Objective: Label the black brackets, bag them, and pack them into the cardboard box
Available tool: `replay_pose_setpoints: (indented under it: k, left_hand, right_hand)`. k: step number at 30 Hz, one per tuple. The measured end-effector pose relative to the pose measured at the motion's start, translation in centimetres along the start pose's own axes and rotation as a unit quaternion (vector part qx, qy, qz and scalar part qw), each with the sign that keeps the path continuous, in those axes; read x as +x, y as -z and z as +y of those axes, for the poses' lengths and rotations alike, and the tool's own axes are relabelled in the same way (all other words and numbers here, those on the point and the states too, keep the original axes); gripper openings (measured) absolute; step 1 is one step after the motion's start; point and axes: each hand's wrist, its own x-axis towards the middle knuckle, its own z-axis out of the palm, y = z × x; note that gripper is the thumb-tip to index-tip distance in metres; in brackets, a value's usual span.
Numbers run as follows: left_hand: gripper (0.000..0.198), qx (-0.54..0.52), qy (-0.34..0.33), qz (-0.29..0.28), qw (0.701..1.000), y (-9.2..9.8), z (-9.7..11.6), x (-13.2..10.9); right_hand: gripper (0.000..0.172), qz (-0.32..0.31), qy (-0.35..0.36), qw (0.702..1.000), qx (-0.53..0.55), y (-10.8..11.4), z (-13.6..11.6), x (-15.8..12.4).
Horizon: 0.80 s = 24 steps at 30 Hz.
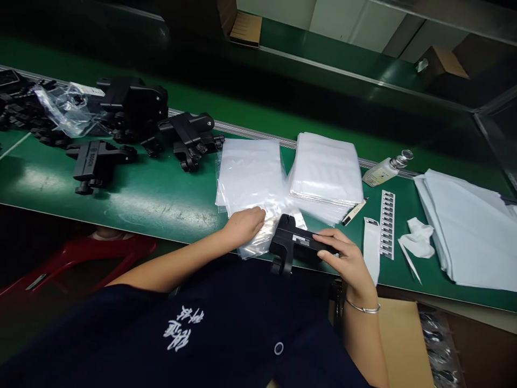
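My right hand (345, 256) grips one end of a black plastic clamp-like mount (297, 242) with a small white label on its face. It holds the mount over the table's front edge. My left hand (244, 226) has its fingers curled on a clear plastic bag (258, 245) at the near end of a loose pile of bags (252, 167); its fingertips are partly hidden. Beside that pile is a thicker stack of clear bags (326, 167). More black mounts, one nearby mount (95, 164) among them, lie on the left.
A bottle with a pump top (385, 170), a pen-like cutter (355, 211), a label strip (388, 223), tweezers (410, 261) and crumpled white paper (420, 237) lie on the right. White sheets (476, 231) cover the far right. A red chair (72, 258) stands at lower left.
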Motion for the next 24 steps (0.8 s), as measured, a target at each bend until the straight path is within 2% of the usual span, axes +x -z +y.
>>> replay_pose_setpoints:
  k: [3,6,9,12,14,18,19,21,24]
  left_hand:
    - [0.013,-0.117,0.006,-0.034,0.992,-0.5,-0.4,0.3]
    - [0.013,-0.178,0.003,0.007,0.984,-0.1,-0.7,-0.1]
    - [0.013,-0.153,-0.052,0.037,0.986,0.9,-0.1,-1.0]
    - [0.019,-0.090,-0.108,0.027,0.990,1.9,1.3,-1.9]
    - [0.020,-0.054,-0.107,0.009,0.993,2.3,2.1,-2.4]
    - [0.016,-0.062,-0.072,-0.005,0.995,2.7,3.3,-2.7]
    - [0.015,-0.076,-0.076,0.001,0.994,2.7,3.7,-2.4]
    - [0.015,-0.094,-0.107,0.030,0.989,2.4,5.1,-1.6]
    - [0.017,-0.073,-0.195,0.089,0.974,1.4,7.9,-0.2]
  right_hand:
    - [0.025,-0.028,0.006,0.998,0.060,-0.7,0.2,0.7]
    - [0.027,-0.016,-0.012,0.998,0.056,-1.9,1.0,1.4]
    - [0.029,0.033,-0.004,0.999,0.000,-2.9,1.5,1.6]
    - [0.032,0.037,0.040,0.997,-0.048,-3.9,0.9,1.4]
    - [0.030,0.057,0.049,0.995,-0.058,-4.8,0.4,1.1]
    - [0.026,0.191,0.019,0.978,-0.084,-6.8,0.1,0.8]
    - [0.027,0.206,0.024,0.974,-0.095,-7.3,0.2,0.8]
    - [0.028,0.199,0.059,0.972,-0.112,-8.1,0.4,1.0]
    - [0.029,0.184,0.128,0.968,-0.113,-8.5,0.7,1.5]
